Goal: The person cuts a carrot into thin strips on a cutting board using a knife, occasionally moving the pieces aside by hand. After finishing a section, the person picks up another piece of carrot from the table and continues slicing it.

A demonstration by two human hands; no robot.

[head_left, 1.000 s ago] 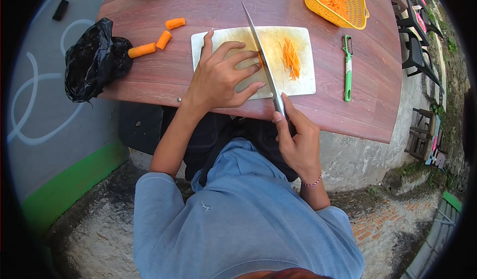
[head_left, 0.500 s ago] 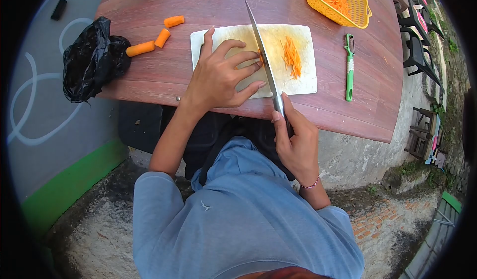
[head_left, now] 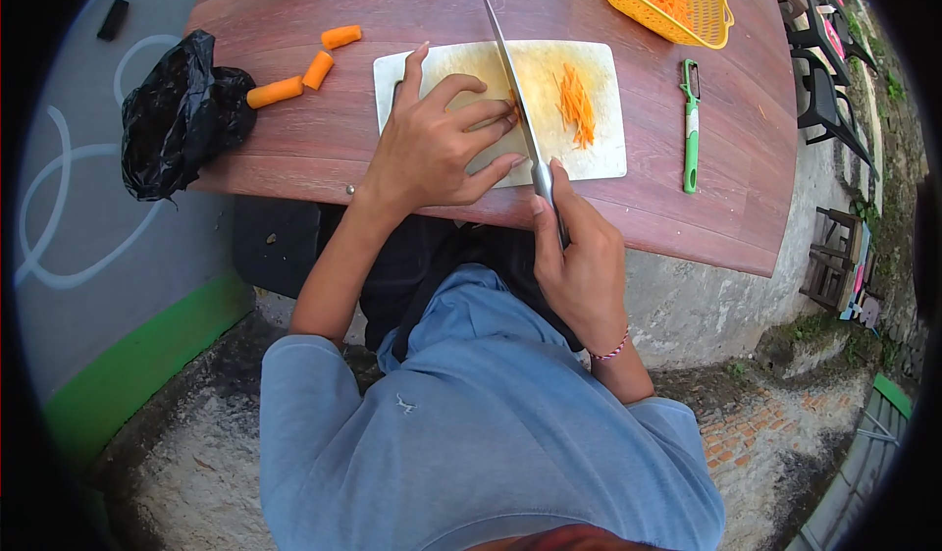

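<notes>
My right hand [head_left: 586,257] is closed round the handle of a long kitchen knife [head_left: 518,95], whose blade points away across a white cutting board [head_left: 603,158]. My left hand [head_left: 437,144] lies over the board's left half, its fingertips bent against the blade's left side. Under those fingertips shows a sliver of orange carrot [head_left: 511,96]; most of that piece is hidden. To the right of the blade lies a small heap of carrot strips [head_left: 576,107].
A yellow basket [head_left: 721,23] of shredded carrot stands at the back right. The green peeler [head_left: 692,129] lies right of the board. Several carrot pieces [head_left: 318,70] and a black plastic bag [head_left: 182,124] are at the left of the wooden table [head_left: 294,163].
The knife's handle and my right hand have shifted slightly left. My left hand keeps its place at the blade. The whole view has tilted a little.
</notes>
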